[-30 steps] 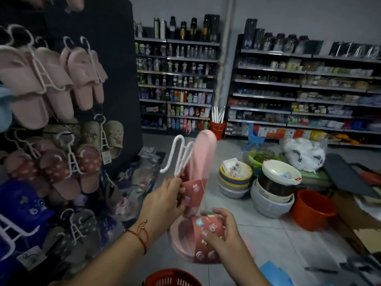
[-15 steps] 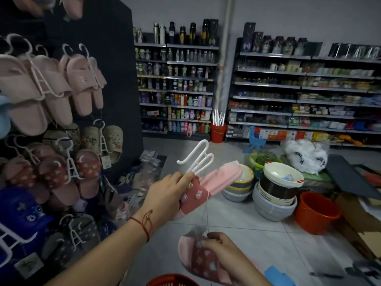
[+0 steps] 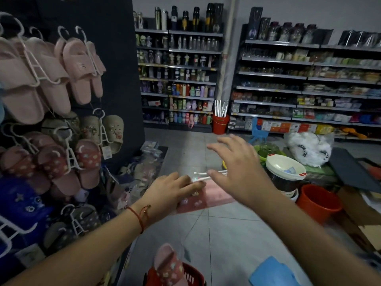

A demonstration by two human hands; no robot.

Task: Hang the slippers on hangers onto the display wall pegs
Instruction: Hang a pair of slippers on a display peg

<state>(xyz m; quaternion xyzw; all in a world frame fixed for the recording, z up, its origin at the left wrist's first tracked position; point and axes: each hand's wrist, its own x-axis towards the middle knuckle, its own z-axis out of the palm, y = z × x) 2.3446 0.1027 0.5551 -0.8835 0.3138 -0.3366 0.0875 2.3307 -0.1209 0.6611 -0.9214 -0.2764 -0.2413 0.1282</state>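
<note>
Dark display wall point(image 3: 115, 83), left of frame, already carries rows of hung pairs. Pink patterned slipper point(image 3: 198, 200) with white plastic hanger point(image 3: 208, 176) sits mid-frame, gripped flat by the left hand point(image 3: 171, 193), probably lining up hanger. Right hand point(image 3: 237, 168) hovers just above, fingers spread, holding nothing. Second slipper point(image 3: 169, 267) lies on red basket point(image 3: 193, 276), bottom centre.

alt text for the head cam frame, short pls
A person's left hand holds a pink patterned slipper on a white hanger while the open right hand reaches over it. The matching slipper lies on a red basket below; a slipper display wall stands to the left, store shelves behind.
</note>
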